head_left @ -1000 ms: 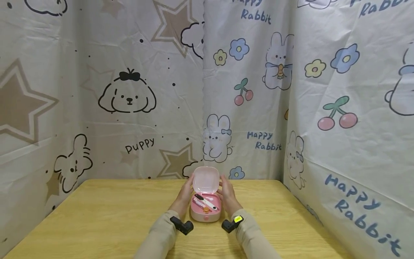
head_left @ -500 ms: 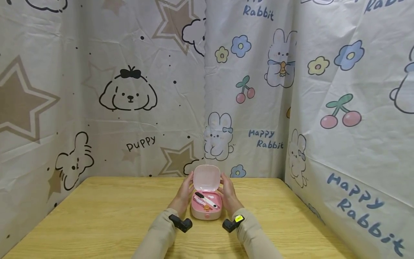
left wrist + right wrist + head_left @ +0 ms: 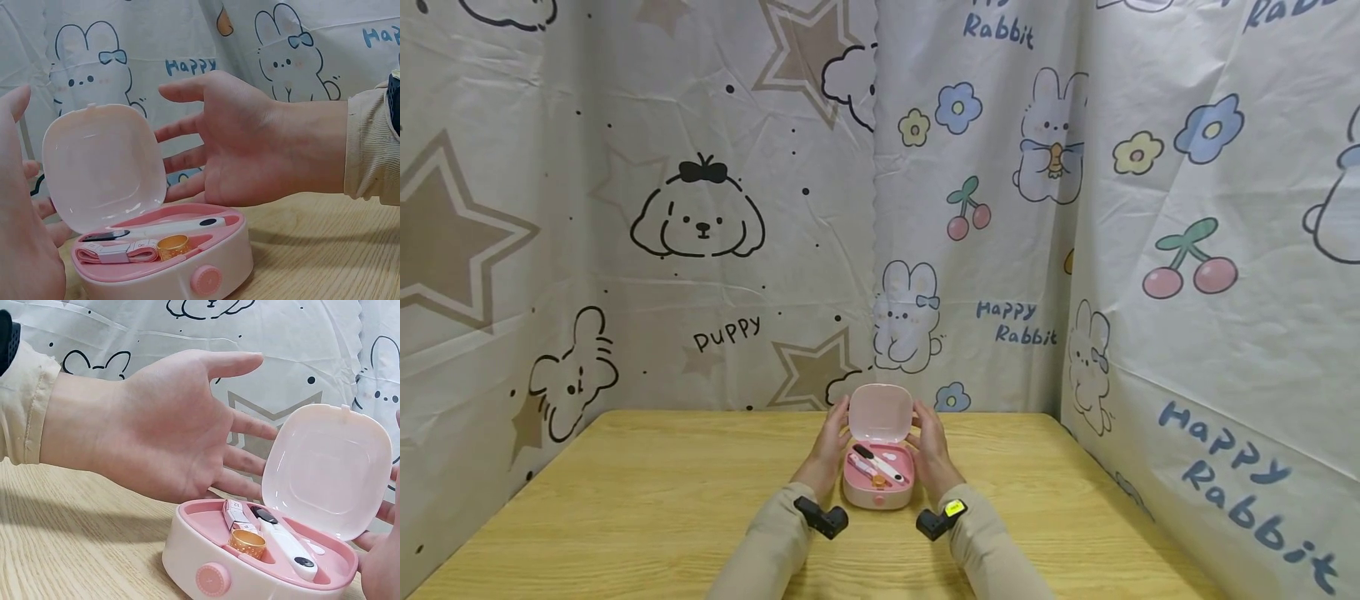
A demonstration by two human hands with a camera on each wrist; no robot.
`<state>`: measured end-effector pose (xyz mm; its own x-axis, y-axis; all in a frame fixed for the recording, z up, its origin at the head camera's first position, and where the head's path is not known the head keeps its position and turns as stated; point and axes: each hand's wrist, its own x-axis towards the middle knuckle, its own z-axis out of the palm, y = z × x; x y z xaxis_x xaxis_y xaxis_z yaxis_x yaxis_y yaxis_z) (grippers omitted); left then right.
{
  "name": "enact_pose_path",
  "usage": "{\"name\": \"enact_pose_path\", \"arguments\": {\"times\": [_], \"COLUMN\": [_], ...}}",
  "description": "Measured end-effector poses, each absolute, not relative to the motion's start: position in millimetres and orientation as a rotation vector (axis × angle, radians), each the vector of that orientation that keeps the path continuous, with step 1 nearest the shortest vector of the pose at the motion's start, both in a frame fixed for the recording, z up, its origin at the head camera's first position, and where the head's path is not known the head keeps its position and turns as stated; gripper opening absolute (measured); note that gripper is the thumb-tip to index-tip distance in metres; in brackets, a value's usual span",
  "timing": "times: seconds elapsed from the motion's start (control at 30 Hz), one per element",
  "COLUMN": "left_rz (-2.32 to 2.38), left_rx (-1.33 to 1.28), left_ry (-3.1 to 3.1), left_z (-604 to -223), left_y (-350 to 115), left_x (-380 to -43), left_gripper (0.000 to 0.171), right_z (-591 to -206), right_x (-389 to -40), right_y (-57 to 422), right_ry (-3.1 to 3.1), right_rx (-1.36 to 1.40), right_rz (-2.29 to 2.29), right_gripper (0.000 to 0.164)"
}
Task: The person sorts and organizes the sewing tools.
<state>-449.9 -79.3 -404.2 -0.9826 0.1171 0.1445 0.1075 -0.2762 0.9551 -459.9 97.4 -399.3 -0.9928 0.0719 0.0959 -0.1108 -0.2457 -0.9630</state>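
Note:
A pale pink sewing box (image 3: pixel 879 499) stands on the table, its lid (image 3: pixel 881 413) raised upright at the back. In its pink tray lie a folded tape measure (image 3: pixel 117 252), a gold ring thimble (image 3: pixel 247 544) and a slim white tool (image 3: pixel 289 549) with a black end. My left hand (image 3: pixel 826 446) is at the box's left, fingers extended toward the lid's edge and thumb up. On the other side, my right hand (image 3: pixel 933 446) mirrors it, its spread fingers (image 3: pixel 181 128) reaching by the lid. Fingertips partly pass behind the lid, so contact is unclear.
The light wooden table (image 3: pixel 685 492) runs back to a printed curtain (image 3: pixel 700 108) close behind the box. Another curtain side rises along the right edge. A black wrist camera is strapped on each sleeve (image 3: pixel 775 533).
The head view has tilted and shifted very slightly. Both hands stay beside the raised lid, and the box and its contents keep their places.

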Motion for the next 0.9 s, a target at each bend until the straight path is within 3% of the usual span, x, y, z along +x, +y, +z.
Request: {"name": "enact_pose_path", "arguments": {"times": [0.6, 0.9], "left_rz": [2.527, 2.558], "left_rx": [0.308, 0.251], "left_ry": [1.848, 1.898], "left_z": [-400.9, -398.0], "left_y": [-82.2, -80.1], "left_x": [-450.0, -447.5], "left_gripper": [0.076, 0.054], "right_z": [-399.3, -400.4], "right_x": [-458.7, -457.3], "right_y": [96.3, 95.2], "right_ry": [-1.798, -1.871], "right_rx": [0.116, 0.162], "right_rz": [2.416, 2.326], "right_gripper": [0.071, 0.071]}}
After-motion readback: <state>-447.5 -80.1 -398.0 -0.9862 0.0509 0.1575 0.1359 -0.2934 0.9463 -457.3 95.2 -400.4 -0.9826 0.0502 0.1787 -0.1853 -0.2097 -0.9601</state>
